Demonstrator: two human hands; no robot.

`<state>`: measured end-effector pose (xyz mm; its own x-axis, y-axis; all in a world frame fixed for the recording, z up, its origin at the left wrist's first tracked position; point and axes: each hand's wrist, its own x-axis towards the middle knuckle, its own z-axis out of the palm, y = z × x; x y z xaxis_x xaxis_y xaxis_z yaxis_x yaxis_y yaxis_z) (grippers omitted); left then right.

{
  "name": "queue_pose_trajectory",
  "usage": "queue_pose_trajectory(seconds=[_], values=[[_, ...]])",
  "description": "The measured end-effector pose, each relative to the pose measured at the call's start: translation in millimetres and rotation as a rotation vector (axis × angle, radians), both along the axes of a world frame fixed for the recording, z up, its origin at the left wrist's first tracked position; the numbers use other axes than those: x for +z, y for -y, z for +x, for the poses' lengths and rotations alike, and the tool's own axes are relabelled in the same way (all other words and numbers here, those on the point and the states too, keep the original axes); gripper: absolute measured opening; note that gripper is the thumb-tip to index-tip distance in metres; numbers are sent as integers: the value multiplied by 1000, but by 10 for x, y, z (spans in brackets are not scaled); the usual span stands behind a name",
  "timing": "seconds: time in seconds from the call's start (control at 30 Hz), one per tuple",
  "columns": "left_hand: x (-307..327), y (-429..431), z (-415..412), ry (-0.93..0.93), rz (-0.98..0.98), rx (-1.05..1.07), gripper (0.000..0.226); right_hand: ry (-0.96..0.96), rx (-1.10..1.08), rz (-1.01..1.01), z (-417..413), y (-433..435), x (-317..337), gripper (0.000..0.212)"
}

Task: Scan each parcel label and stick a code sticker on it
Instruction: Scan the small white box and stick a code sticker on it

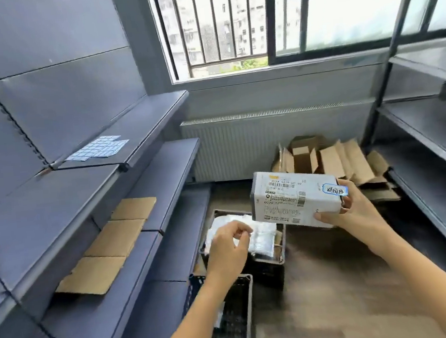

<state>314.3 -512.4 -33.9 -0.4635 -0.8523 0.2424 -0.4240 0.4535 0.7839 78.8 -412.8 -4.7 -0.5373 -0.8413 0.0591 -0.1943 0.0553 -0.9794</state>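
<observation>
upper shelf (142, 122): sticker sheets (98, 150) | lower shelf (108, 318): flat cardboard (108, 244) | floor (338, 280): crates (266, 274)

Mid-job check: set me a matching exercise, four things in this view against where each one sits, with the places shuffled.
Things:
1. white parcel
2. sticker sheets
3. flat cardboard pieces
4. open brown cartons

Places:
A. on the floor by the radiator
B. on the upper left shelf
C. gripped in the right hand
D. on a lower left shelf

Pairs: 1-C, 2-B, 3-D, 4-A.
</observation>
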Motion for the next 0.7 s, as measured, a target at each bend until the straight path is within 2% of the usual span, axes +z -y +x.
queue_pose_trajectory(seconds=[0.2,0.37,0.7], values=[[-167,-42,-756,42,79,-57,18,56,-42,12,-718,-137,-130,74],[-186,283,-1186,73,102,-67,16,86,-56,40,-1095,143,-321,77],[-279,1705,-1908,25,110,48,20,42,1,94,-1727,1678,-416,75]])
